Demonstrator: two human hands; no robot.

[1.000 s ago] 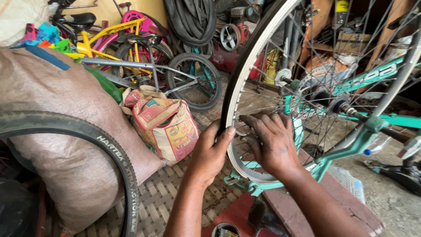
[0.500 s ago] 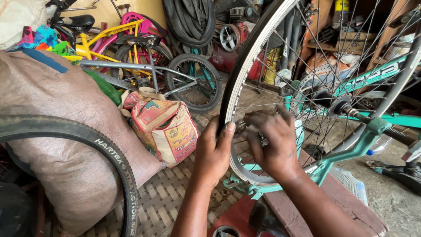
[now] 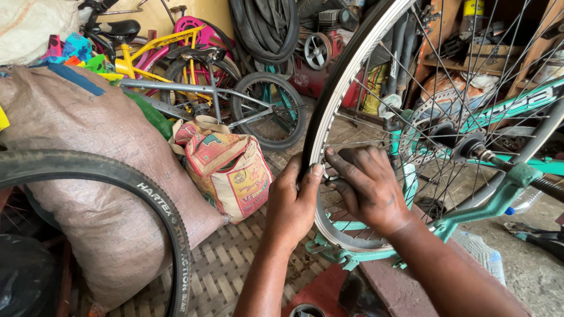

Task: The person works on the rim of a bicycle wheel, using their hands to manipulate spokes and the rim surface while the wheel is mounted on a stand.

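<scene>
At the near edge of the bicycle wheel [image 3: 352,76], mounted in the teal frame [image 3: 499,194] of an upturned bike, both hands work on the rim; the left hand [image 3: 294,202] wraps the silver rim [image 3: 320,141] with its thumb pressed on the metal edge, closed around it; the right hand [image 3: 367,185] lies between the spokes [image 3: 376,97], fingers curled, though whether it pinches anything cannot be told; the rim looks bare of a tyre here, so the step in hand seems to be working or checking the rim at this spot, and the next move would call for a firm hold with the left while the right feels along the spokes; a loose tyre [image 3: 117,176] and a printed sack [image 3: 232,170] sit to the left.
</scene>
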